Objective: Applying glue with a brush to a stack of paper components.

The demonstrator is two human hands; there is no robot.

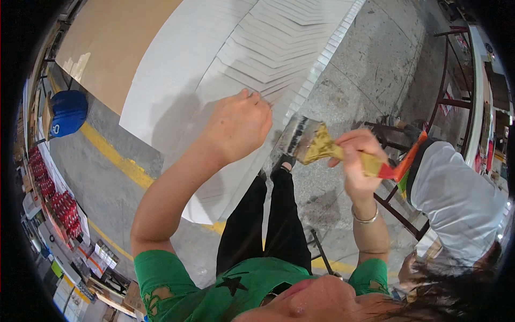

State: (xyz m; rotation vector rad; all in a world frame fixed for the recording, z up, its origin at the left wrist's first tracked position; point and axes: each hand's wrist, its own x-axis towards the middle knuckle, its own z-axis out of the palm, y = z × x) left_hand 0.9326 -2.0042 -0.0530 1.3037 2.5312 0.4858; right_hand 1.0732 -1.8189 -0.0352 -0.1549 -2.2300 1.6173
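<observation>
In my right hand (360, 155) is a wide paintbrush (320, 146), gripped by its yellow, red-ended handle. Its bristles point left and sit just off the right edge of the paper stack. My left hand (241, 126) is closed over the near part of the white paper sheets (268, 45). Whatever its fingers pinch is hidden beneath the hand. The sheets overlap like shingles, with bent, stepped edges running away from me. A large plain white sheet (166, 70) lies along their left side.
A brown board (115, 45) lies under the paper at the far left. A blue stool or container (68, 112) stands beyond it. On the right are a dark metal frame (444, 102) and a white covered bundle (456, 196). Red packed goods (56, 198) lie at the left.
</observation>
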